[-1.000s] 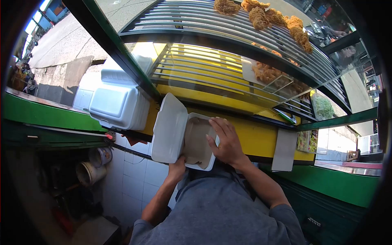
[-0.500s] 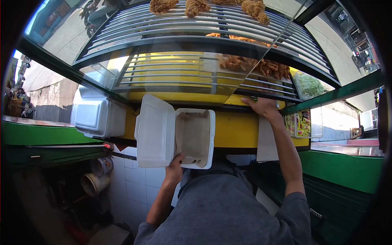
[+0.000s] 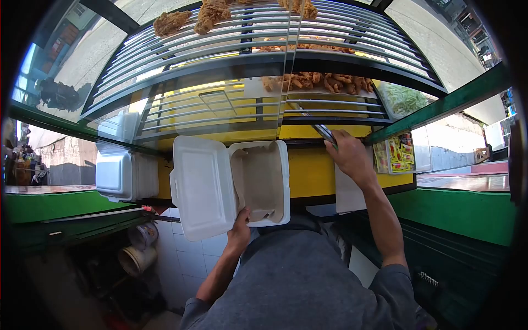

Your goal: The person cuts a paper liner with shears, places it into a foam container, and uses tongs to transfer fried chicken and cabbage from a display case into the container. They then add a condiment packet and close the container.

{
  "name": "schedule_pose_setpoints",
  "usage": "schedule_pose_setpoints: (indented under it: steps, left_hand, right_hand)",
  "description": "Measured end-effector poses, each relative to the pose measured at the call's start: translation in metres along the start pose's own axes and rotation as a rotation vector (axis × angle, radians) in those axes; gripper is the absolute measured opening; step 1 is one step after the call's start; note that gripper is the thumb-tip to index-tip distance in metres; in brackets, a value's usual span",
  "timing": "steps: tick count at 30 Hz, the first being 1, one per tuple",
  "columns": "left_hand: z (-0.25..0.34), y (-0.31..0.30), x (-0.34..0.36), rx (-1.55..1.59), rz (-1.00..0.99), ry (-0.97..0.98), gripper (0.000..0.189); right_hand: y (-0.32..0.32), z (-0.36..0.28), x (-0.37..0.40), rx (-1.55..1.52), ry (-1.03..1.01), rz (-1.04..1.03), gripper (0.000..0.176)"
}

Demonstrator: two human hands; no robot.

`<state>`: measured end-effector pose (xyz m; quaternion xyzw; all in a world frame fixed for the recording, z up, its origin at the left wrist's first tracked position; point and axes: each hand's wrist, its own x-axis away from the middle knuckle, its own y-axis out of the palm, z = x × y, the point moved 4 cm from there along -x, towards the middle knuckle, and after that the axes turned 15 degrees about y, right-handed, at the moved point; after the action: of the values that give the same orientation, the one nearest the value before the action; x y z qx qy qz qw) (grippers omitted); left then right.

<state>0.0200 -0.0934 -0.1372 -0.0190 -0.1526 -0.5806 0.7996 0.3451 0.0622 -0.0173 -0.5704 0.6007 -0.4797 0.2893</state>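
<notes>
An open white foam box (image 3: 202, 187), its right half lined with brown paper (image 3: 261, 181), rests in my left hand (image 3: 240, 231), which grips its lower edge near the hinge. My right hand (image 3: 352, 157) is closed on metal tongs (image 3: 320, 127) that point up and left toward the glass case. Behind the glass, small fried pieces (image 3: 322, 82) lie on the lower rack, and large fried chicken pieces (image 3: 212, 15) lie on the upper rack.
Closed foam boxes (image 3: 127, 175) are stacked at the left. At the right are a tub of sauce packets (image 3: 400, 155) and a container of shredded greens (image 3: 404, 99). White paper (image 3: 350, 192) lies on the yellow counter (image 3: 311, 173). Buckets (image 3: 136, 259) stand below left.
My right hand has risen off the counter's back edge and now shows the tongs in it. The foam box has shifted slightly left in view, its lid opened a little wider. The view has turned.
</notes>
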Motion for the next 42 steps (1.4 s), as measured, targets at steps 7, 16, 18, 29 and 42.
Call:
schedule_pose_setpoints:
  steps: [7,16,18,29,42]
  left_hand:
    - [0.021,0.006,0.000,-0.130,-0.028,0.077,0.033]
    - [0.006,-0.004,-0.004,-0.186,-0.083,0.003,0.036]
    - [0.008,-0.002,-0.005,-0.168,-0.072,0.015,0.036]
    - [0.044,0.019,0.003,-0.344,-0.190,0.089,0.028]
    - [0.048,0.041,0.008,-0.402,-0.319,0.070,0.024]
  right_hand:
    - [-0.105,0.023,0.121,-0.123,0.201,-0.253,0.031]
    - [-0.117,0.010,0.093,-0.250,0.330,0.383,0.028]
    - [-0.113,0.004,0.078,-0.145,0.314,0.447,0.028]
    - [-0.096,0.001,0.043,0.052,0.332,0.473,0.034]
    - [-0.086,0.023,0.039,-0.013,0.337,0.417,0.035]
